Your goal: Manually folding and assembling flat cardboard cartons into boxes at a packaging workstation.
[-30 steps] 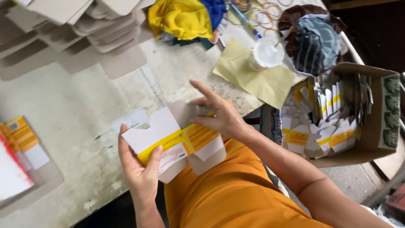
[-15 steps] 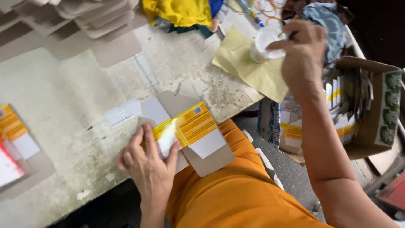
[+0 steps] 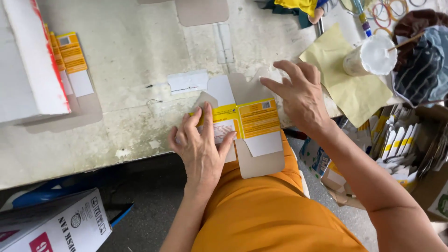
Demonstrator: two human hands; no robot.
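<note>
Fingers (image 3: 207, 122) of the left hand (image 3: 201, 149) lie spread and flat, pressing the near-left part of a flattened carton blank (image 3: 249, 125) against the table edge; nothing is gripped between them. Head view: the right hand (image 3: 298, 95) rests open, fingers apart, with its fingertips on the blank's far-right flap. The blank is thin grey-brown cardboard with yellow and white printed panels and a small dark code mark; its lower flap overhangs the table above the person's orange garment (image 3: 270, 210). The table (image 3: 140, 70) is pale, worn and stained, matt in texture. A white paper slip (image 3: 188, 81) lies just beyond the blank. At far left, more flat blanks (image 3: 74, 63) with yellow and white panels lie beside a white box with a red edge (image 3: 28, 65). At right, a white plastic cup (image 3: 371, 56) holding a thin stick stands on a pale yellow paper sheet (image 3: 354, 91). Lower right, an open cardboard box (image 3: 436, 186) holds upright folded cartons (image 3: 396, 142). A white printed carton (image 3: 60, 226) stands on the floor at lower left.
</note>
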